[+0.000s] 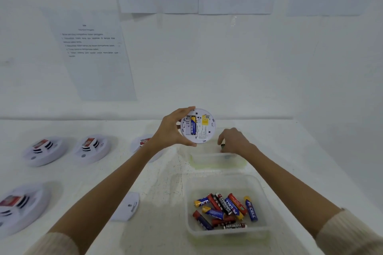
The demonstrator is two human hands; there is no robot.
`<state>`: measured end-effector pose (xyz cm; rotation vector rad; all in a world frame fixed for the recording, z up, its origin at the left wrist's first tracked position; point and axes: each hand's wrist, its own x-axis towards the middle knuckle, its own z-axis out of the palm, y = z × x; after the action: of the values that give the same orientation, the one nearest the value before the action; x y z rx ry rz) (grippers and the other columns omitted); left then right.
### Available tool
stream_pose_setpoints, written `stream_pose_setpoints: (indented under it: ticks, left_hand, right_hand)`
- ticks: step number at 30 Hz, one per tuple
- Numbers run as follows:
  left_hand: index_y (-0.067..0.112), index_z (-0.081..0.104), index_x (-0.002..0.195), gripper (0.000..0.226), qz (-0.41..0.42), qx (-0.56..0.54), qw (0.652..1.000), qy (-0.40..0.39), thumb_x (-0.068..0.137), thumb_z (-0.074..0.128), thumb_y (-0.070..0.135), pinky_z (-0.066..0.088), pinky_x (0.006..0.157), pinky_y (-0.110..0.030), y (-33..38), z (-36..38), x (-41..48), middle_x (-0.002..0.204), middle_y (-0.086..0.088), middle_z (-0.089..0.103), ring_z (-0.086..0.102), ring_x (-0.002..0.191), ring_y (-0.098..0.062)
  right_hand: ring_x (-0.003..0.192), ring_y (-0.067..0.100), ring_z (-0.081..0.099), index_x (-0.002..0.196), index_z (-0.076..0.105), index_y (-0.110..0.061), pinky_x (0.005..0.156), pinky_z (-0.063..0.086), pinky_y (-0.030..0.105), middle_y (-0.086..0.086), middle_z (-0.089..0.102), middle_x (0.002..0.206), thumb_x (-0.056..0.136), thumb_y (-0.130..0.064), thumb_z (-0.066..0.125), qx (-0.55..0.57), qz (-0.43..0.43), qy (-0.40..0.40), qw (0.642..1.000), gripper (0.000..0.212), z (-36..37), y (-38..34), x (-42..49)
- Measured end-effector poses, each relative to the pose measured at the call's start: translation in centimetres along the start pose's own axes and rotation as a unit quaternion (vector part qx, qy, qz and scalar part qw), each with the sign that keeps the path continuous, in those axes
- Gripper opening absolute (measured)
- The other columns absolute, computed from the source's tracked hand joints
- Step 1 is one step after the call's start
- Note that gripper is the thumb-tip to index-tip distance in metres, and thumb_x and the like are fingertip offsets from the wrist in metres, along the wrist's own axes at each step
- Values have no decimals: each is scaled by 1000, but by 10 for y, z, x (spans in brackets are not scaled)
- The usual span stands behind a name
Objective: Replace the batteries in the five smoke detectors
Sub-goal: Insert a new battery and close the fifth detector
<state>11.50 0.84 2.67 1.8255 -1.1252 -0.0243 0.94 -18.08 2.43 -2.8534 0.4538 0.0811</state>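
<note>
My left hand (171, 130) holds a round white smoke detector (204, 128) up with its back facing me. Its compartment is uncovered, with one blue battery (193, 125) inside and an empty slot beside it. My right hand (233, 140) hovers over the far clear tub (217, 162), its fingers pinched on a small dark battery (222, 147). A near clear tub (259, 188) holds several red, blue and black batteries (224, 210). A white compartment cover (126, 207) lies on the table by my left forearm.
Three white smoke detectors (44, 150), (91, 148), (17, 207) rest face up on the left of the table. Another detector (143, 143) is partly hidden behind my left wrist. Printed sheets (93, 51) hang on the white wall behind.
</note>
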Motion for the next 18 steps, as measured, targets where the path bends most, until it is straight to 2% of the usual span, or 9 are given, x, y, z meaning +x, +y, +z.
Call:
stream_pose_setpoints:
  ticks: [3,5,6,8,10,12,14,16,18]
  left_hand:
    - [24,44,132,101,-11,-9,1000,4,45,93,9,52,79,-13,0,0,-1,125,4,51,53,107,-5]
    - [23,44,133,101,-17,-11,1000,10,46,92,9,52,79,-13,1,0,-2,125,4,51,53,106,-5]
    - [23,44,133,100,-18,-10,1000,10,46,92,10,52,80,-13,1,0,-2,125,4,51,53,106,-6]
    - [22,44,134,100,-19,-7,1000,9,46,92,10,53,81,-16,1,0,-1,125,3,50,53,105,-8]
    - [20,45,134,100,-23,-11,1000,11,46,92,10,54,82,-20,2,2,1,126,3,50,53,106,-11]
    - [20,45,134,100,-22,-15,1000,13,46,92,10,54,81,-20,4,5,4,125,4,51,54,106,-12]
    - [18,46,133,99,-14,-15,1000,11,47,92,9,53,80,-17,6,7,6,123,4,51,54,104,-11]
    - [15,46,134,99,-6,-16,1000,9,46,92,9,53,79,-15,8,9,8,122,3,53,56,102,-9]
    - [17,46,133,100,-1,-19,1000,7,45,92,9,51,79,-13,10,10,9,123,3,54,57,102,-3]
  right_hand:
    - [83,23,63,102,69,-8,72,51,26,12,67,102,74,-3,67,63,11,17,998,29,-3,3,-1]
    - [61,20,61,103,68,-5,56,54,24,16,69,89,73,1,67,192,31,47,980,30,-13,5,-3]
    - [57,19,60,104,67,-5,51,54,22,15,68,84,74,2,66,252,33,76,964,31,-21,5,-5]
    - [62,18,59,106,66,-9,48,55,20,11,64,80,78,2,62,337,28,131,932,30,-39,2,-10]
    - [67,15,58,107,66,-14,49,56,21,4,61,78,83,0,54,385,8,148,911,31,-59,-4,-17]
    - [69,14,59,109,66,-15,50,56,22,1,62,82,86,0,52,405,-34,121,905,31,-71,-12,-23]
    - [61,11,62,108,66,-13,49,55,22,6,66,82,84,-3,60,403,-77,109,906,26,-74,-23,-29]
    - [50,9,61,97,67,-12,48,54,22,8,67,73,78,-6,71,387,-100,141,906,20,-68,-36,-31]
    - [48,10,59,83,68,-13,50,51,22,3,63,61,73,-10,75,343,-115,193,912,13,-56,-47,-30]
